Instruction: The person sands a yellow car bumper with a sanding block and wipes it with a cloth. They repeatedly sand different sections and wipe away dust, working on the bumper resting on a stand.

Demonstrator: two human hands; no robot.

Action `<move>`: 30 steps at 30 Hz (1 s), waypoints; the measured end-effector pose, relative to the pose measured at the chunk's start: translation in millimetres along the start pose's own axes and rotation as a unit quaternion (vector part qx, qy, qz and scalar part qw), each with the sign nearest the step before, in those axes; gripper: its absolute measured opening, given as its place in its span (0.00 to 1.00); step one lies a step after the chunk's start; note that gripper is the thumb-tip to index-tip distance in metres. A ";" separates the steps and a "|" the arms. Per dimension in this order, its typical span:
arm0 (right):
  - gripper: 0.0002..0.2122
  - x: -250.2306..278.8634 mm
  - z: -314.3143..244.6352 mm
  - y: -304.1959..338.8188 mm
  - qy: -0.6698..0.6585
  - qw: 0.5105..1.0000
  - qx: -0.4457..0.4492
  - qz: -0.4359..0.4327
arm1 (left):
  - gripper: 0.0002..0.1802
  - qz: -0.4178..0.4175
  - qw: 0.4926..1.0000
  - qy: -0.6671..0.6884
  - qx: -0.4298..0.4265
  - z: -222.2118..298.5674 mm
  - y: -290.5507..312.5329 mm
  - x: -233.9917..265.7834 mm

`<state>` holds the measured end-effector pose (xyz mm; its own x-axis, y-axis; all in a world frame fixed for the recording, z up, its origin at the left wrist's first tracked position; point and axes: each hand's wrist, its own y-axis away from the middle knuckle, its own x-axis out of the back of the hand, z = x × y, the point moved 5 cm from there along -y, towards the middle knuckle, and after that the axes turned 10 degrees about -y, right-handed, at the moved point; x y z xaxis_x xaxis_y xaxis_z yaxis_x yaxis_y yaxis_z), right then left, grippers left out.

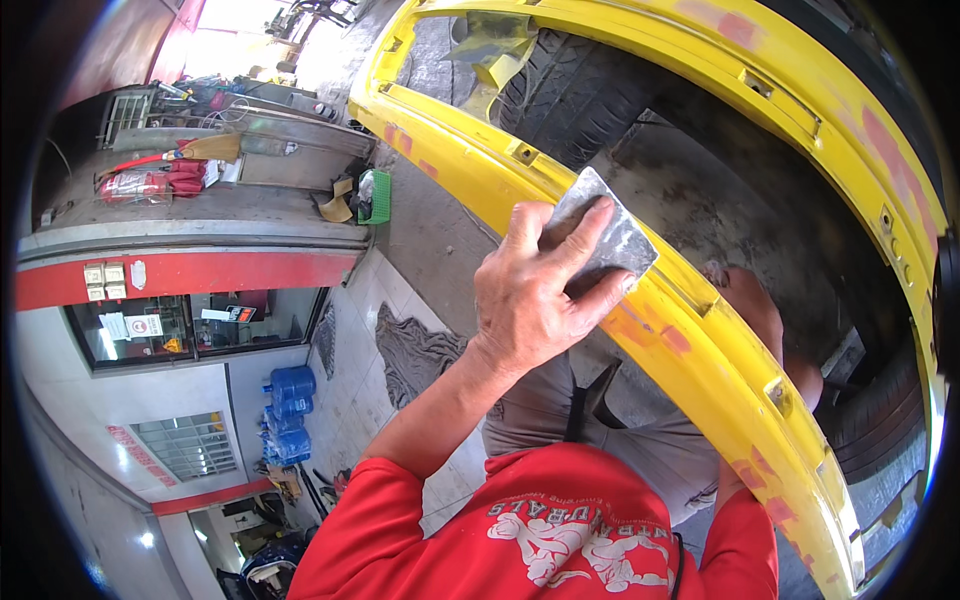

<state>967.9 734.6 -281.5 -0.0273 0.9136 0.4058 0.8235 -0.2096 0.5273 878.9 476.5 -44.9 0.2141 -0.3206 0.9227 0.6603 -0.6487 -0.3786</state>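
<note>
My left hand [545, 285] is closed around a grey, dust-smeared sanding block [610, 235]. The block lies against the upper edge of a curved yellow car bumper [650, 345], which has reddish, rubbed-looking patches and several clip slots. My thumb is at the block's lower corner and my fingers cross its face. From its red sleeve my right arm [732, 484] passes behind the bumper. Beyond the inner edge, dusty bare skin [750, 300] shows, probably my right hand, but its fingers are not clear enough to read.
The bumper's other long yellow side [830, 130] curves round on the right, with dark tyres [575, 95] inside the loop. A grey cloth [415, 350] lies on the tiles. Farther left are a green basket [376, 197], blue water jugs [288, 410] and a cluttered ledge with a broom [208, 148].
</note>
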 end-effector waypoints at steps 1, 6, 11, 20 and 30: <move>0.22 0.2 2.2 -1.9 -0.002 1.000 0.000 -0.004 | 0.41 0.007 0.998 -0.015 0.059 -8.1 -0.6 1.0; 0.22 10.1 0.0 -18.1 -0.039 0.997 0.000 -0.067 | 0.41 0.019 0.991 -0.066 0.118 -5.8 -10.8 9.5; 0.23 13.2 -8.9 -4.8 -0.033 0.999 0.007 -0.018 | 0.43 -0.023 1.000 0.006 0.009 57.2 -4.4 2.3; 0.29 -4.7 32.3 -44.4 0.009 0.997 0.001 -0.077 | 0.42 -0.006 0.999 -0.012 0.048 43.1 -9.0 4.5; 0.28 2.0 3.6 -5.5 0.035 0.999 0.013 0.004 | 0.39 0.048 0.971 -0.061 0.225 -88.7 23.5 65.2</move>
<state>965.3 738.9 -286.2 -0.0597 0.8853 0.4611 0.8383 -0.2063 0.5046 844.6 379.2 -0.1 0.3563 -0.2635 0.8965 0.8744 -0.2443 -0.4193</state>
